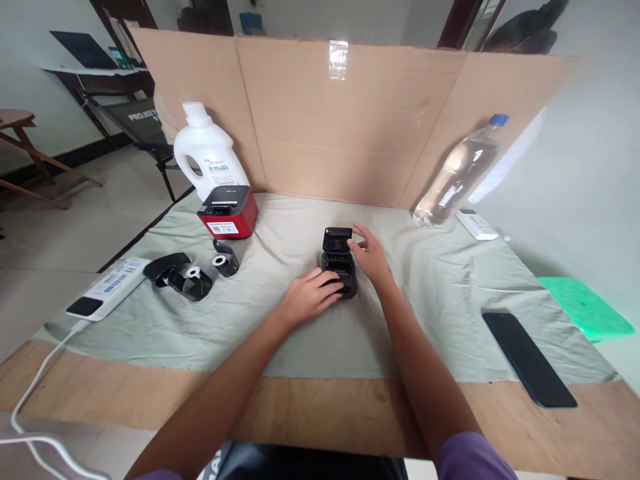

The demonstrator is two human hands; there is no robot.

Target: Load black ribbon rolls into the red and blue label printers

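Note:
A small black device (pixel 352 288) lies on the grey-green cloth with its lid (pixel 337 239) raised at the back, showing a hollow inside. My left hand (pixel 313 293) rests on its left front part, fingers spread over the opening. Beside the raised lid is my right hand (pixel 369 252), its fingers apart and their tips at the lid's right edge. Left of my hands, a small black holder (pixel 231 265) with a white-cored roll stands near a larger black piece (pixel 197 288) that bears another roll.
A red and black printer (pixel 243 217) stands before a white jug (pixel 207 153). A white power strip (pixel 113 287) lies left, a phone (pixel 530 360) right. A water bottle (pixel 457 173) leans on the cardboard (pixel 340 133). A white device (pixel 477 225) lies near it.

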